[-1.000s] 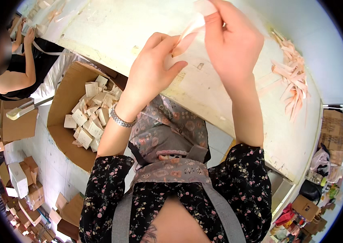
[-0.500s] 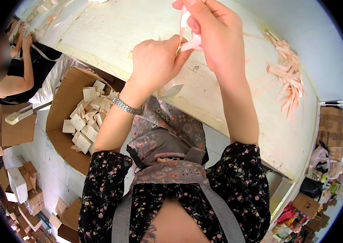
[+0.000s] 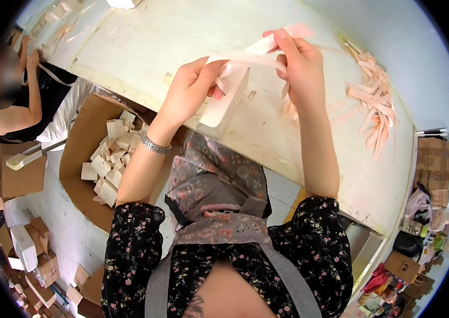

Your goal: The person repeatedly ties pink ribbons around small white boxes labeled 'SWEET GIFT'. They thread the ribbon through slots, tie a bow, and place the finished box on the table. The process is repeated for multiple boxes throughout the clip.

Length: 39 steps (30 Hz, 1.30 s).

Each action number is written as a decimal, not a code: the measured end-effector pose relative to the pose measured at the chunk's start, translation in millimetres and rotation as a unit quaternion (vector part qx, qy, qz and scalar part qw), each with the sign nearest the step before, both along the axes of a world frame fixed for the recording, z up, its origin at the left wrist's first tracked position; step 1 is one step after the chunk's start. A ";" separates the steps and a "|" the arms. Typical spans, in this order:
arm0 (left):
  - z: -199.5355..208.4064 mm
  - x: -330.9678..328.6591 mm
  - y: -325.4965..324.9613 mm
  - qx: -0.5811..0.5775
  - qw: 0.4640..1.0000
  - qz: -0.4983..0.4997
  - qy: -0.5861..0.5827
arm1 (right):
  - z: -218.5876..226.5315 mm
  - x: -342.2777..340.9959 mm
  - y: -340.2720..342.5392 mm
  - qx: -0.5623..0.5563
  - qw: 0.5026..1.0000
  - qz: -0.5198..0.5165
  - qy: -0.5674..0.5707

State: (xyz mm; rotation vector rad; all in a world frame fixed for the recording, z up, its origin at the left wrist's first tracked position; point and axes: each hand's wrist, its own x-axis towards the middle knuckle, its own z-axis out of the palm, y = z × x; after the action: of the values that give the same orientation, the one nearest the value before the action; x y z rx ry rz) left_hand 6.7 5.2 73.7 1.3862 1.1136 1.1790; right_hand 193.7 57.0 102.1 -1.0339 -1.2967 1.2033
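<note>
A small white box [image 3: 223, 108] stands on the pale work table under my hands, near its front edge. Pale pink ribbon [image 3: 245, 55] stretches across above the box from one hand to the other. With thumb and fingers closed, my left hand [image 3: 195, 85] pinches the ribbon at the box's left side. My right hand [image 3: 299, 63], a little farther right and higher, grips the ribbon between thumb and fingers. One end of it, blurred by motion, sticks out past the fingertips, and another length hangs below that hand.
Loose pink ribbons [image 3: 375, 106] lie heaped at the table's right side. A large open carton [image 3: 79, 153] of small white boxes stands on the floor at left. Beyond it a co-worker's arm [image 3: 34, 95] reaches to the table. Another white box [image 3: 124, 3] sits at the far edge.
Both hands have come lower and my right hand has moved nearer. The ribbon now stretches between them above the box, which shows more fully.
</note>
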 end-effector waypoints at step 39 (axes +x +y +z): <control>-52.6 -25.1 -4.3 0.113 0.988 0.073 -0.081 | -26.3 4.4 -24.4 0.250 0.948 -0.081 -0.182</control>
State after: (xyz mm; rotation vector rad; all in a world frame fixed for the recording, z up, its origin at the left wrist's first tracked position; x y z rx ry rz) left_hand -18.4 0.9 21.1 1.3681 1.0022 1.5346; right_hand 198.1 32.5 75.7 -0.9834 -1.6554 0.5222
